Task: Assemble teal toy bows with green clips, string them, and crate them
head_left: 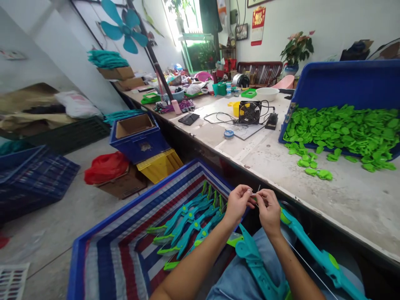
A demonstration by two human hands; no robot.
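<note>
My left hand (236,203) and my right hand (268,209) meet in front of me at the table's edge, fingers pinched together on a thin string and a small part too small to name. A teal toy bow (315,252) with green tips lies across my lap, its string running down to the lower right. To the left, several finished teal bows (190,223) lie in a blue crate lined with striped sheeting (125,246).
On the long table (343,196), a blue tilted bin (343,83) spills green plastic pieces (340,129). A small black fan (250,111), cables, a phone (188,118) and clutter sit farther back. Blue and yellow crates (140,135), a red bag (106,166) stand on the floor.
</note>
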